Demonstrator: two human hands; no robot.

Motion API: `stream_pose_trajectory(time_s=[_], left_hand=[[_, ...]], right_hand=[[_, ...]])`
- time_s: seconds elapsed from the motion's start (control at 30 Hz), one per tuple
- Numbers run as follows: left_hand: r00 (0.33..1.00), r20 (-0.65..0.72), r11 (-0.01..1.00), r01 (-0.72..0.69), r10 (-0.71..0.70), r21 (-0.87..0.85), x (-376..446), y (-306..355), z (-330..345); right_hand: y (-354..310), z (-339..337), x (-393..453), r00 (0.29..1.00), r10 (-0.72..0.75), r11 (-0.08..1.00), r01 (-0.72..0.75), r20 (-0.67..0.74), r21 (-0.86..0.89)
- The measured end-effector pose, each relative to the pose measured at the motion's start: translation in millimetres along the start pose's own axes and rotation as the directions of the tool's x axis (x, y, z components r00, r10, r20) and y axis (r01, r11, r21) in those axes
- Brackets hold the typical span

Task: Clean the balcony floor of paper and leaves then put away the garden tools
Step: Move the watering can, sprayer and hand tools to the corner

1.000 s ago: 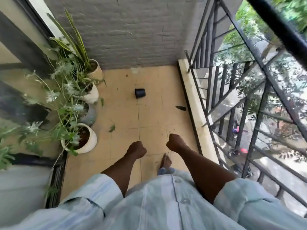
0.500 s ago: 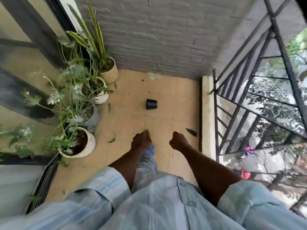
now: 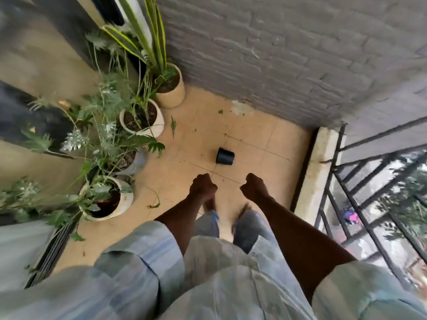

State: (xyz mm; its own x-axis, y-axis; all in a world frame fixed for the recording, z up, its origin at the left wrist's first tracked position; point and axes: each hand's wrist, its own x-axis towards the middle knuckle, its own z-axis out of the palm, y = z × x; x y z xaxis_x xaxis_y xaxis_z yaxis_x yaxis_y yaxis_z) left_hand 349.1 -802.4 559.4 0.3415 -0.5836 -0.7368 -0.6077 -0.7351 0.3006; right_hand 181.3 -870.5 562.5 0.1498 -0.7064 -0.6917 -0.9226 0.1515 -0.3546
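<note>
Now both my fists are curled and hold nothing: left hand (image 3: 203,185), right hand (image 3: 254,185), mid-frame. No writing is readable. Black pot (image 3: 225,156) lies tipped just above them, closer than before; leaves (image 3: 173,125) scatter on the floor (image 3: 254,125) by the planters (image 3: 106,199) at left.

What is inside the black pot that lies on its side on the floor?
That cannot be seen. The black pot lies tipped over on the tiled floor, and this view shows only its outer wall and rim.
</note>
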Motion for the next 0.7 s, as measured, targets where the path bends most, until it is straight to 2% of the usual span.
stream_pose_trajectory(time_s=[0.23,0.4,0.57,0.7], left_hand=[[0.984,0.004,0.976,0.178,-0.179,-0.127,77,33,4],[0.962,0.024,0.937,0.270,-0.271,-0.221,143,45,37],[0.946,0.055,0.912,0.322,-0.319,-0.253,231,24,85],[0.948,0.058,0.915,0.317,-0.312,-0.251,313,-7,125]], right_hand=[[-3,-32,119,0.988,-0.028,0.994,0.043,0.152,-0.095],[12,-27,207,0.977,0.001,0.982,0.040,0.214,-0.186],[24,13,296,0.960,0.012,0.956,0.071,0.280,-0.284],[37,71,372,0.951,-0.001,0.927,0.117,0.309,-0.357]])
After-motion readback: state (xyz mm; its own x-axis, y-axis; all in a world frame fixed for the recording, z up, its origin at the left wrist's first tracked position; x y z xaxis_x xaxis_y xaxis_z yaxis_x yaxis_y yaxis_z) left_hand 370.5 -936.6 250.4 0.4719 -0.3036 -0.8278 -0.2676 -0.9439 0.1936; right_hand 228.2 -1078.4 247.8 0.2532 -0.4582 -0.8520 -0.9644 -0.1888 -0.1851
